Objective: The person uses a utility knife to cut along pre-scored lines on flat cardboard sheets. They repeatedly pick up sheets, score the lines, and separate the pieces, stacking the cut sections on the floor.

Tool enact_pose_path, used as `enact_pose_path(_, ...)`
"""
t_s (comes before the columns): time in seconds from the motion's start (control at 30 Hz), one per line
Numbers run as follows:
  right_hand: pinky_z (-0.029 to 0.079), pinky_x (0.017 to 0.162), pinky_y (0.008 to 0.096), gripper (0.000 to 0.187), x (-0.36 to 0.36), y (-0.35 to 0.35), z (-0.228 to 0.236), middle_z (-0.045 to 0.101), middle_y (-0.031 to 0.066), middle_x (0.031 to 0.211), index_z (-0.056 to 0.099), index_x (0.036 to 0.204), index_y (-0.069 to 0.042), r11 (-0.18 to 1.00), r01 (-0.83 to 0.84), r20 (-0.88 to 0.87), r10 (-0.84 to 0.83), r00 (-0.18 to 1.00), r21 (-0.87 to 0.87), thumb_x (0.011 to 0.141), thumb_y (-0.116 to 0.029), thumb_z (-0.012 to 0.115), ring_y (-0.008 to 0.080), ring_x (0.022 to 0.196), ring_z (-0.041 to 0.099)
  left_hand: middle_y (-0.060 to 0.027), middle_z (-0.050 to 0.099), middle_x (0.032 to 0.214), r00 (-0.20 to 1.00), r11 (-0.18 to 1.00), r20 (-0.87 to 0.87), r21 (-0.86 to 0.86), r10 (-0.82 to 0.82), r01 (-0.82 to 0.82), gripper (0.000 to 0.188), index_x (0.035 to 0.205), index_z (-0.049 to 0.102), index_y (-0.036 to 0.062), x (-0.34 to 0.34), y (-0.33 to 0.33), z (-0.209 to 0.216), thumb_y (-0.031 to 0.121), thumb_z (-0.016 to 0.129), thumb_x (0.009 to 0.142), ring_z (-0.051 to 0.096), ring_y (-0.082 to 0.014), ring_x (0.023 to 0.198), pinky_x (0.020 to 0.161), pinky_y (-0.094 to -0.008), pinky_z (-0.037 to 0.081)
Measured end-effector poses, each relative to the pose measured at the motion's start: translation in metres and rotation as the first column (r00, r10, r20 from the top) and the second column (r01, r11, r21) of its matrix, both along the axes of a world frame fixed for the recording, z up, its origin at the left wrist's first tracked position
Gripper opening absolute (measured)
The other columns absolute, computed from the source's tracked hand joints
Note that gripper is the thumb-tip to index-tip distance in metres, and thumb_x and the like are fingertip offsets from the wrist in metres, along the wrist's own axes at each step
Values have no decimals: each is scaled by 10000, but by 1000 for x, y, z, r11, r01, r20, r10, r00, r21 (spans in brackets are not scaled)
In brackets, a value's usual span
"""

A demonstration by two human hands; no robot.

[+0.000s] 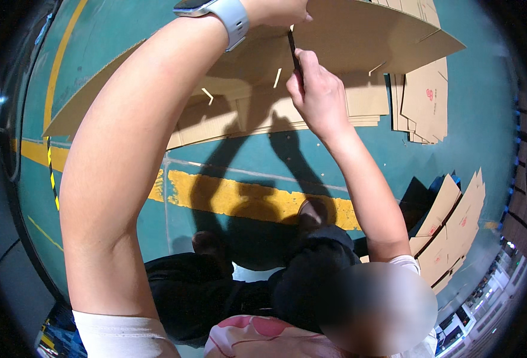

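A large brown cardboard sheet (359, 36) stands tilted across the top of the view, with several narrow slots cut through it. My left hand (278, 12), below a wrist watch with a pale blue strap, is closed at the sheet's upper part; the frame edge cuts off some of its fingers. My right hand (320, 89) is wrapped round a slim black knife-like tool (293, 48). The tool's light tip points up at the sheet, close to my left hand. Whether the tip touches the cardboard, I cannot tell.
Flat cardboard pieces (368, 107) lie stacked beneath the sheet, and another stack (424, 101) sits to the right. More folded cardboard (454, 230) leans at the lower right. A yellow line (233, 197) crosses the green floor before my feet. A dark object (7, 221) borders the left.
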State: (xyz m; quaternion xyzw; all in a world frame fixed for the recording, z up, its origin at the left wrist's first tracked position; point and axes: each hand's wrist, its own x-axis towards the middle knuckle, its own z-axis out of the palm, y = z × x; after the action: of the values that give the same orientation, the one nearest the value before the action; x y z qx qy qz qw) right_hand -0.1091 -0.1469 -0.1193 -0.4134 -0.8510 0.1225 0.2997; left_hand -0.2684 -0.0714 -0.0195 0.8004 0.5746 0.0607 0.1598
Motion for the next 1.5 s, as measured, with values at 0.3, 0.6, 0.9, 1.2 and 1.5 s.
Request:
enact_pose_path(0.3, 510, 582, 397, 292, 4, 2, 8, 594, 132, 693, 479, 1030, -41, 998, -30, -24, 31, 999, 63, 769, -50, 610, 297, 660, 628, -219, 657, 892, 998, 999, -55, 35, 31, -29, 237, 886, 677, 14, 2, 3, -8, 230, 675, 789, 638, -370, 875, 759, -432, 505)
enact_pose_path(0.6, 503, 579, 406, 278, 9, 9, 16, 577, 129, 695, 467, 1006, -40, 995, -45, 8, 45, 999, 89, 768, -69, 607, 306, 674, 617, -216, 659, 890, 1000, 999, -12, 45, 2, -2, 228, 888, 683, 25, 1, -1, -4, 228, 676, 786, 640, -370, 873, 760, -433, 506)
enact_pose_path(0.9, 502, 592, 414, 264, 7, 20, 13, 587, 121, 750, 437, 926, -56, 993, -64, 110, 53, 992, 98, 742, -76, 626, 303, 739, 620, -213, 662, 911, 1000, 1000, 12, 7, 9, -9, 247, 921, 690, 28, 4, -3, -1, 234, 676, 787, 644, -363, 886, 771, -429, 510)
enact_pose_path(1.2, 507, 603, 398, 335, 21, -4, 10, 582, 118, 756, 484, 1063, -49, 998, -50, 82, 46, 996, 47, 760, -77, 624, 292, 728, 618, -216, 661, 910, 1000, 1000, -5, 20, -6, 6, 251, 922, 691, 22, 5, -1, -4, 229, 683, 780, 645, -364, 887, 769, -434, 510)
enact_pose_path(1.5, 492, 691, 430, 349, 62, -47, -112, 582, 133, 868, 500, 1155, -87, 922, 134, 177, -73, 982, -363, 825, -117, 612, 327, 780, 589, -253, 649, 880, 988, 981, -66, -140, -142, 131, 287, 897, 668, -45, 5, 16, -5, 219, 593, 814, 637, -393, 825, 726, -437, 492)
